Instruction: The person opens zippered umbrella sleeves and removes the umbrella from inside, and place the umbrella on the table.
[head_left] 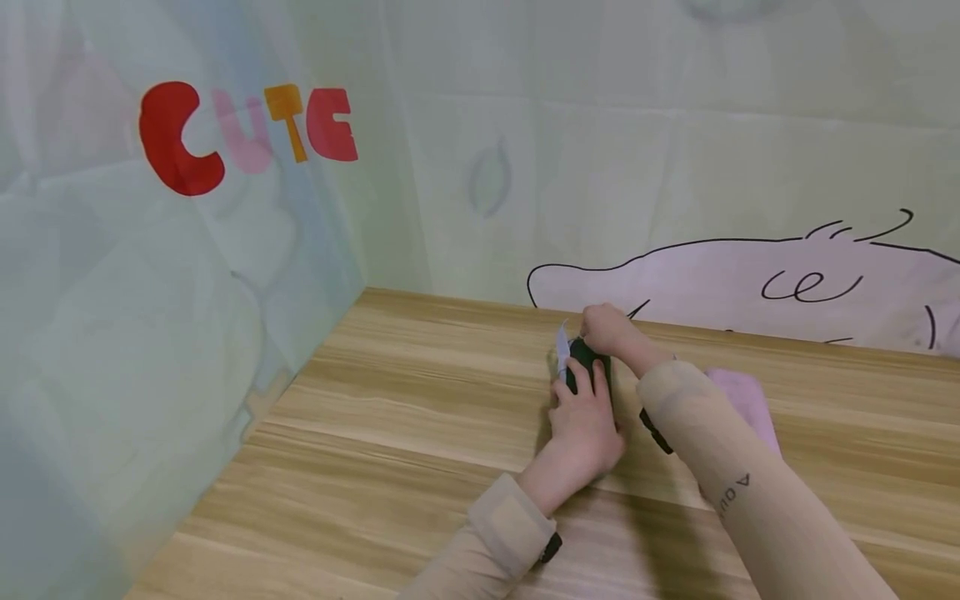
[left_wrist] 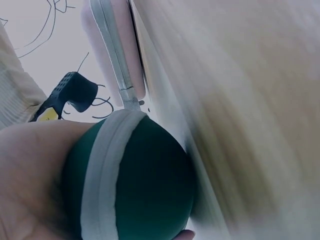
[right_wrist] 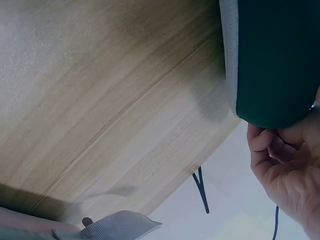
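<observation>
A dark green zippered case (head_left: 588,360) with a grey zipper band stands on the wooden table. My left hand (head_left: 587,425) holds it, fingers spread over its upper surface. At the far end, my right hand (head_left: 609,327) has its fingers curled against the case (right_wrist: 280,65). In the right wrist view, the right thumb and fingers (right_wrist: 277,150) pinch close together right at that end; what lies between them is hidden. A pale strip (head_left: 563,343) sticks up along the case's left side. The grey zipper band (left_wrist: 107,175) faces the left wrist camera.
A pink pouch (head_left: 742,400) lies on the table (head_left: 420,400) to the right, partly behind the right sleeve. Its grey zipper (left_wrist: 112,45) shows in the left wrist view. Printed fabric walls (head_left: 465,208) rise along the table's back and left edges.
</observation>
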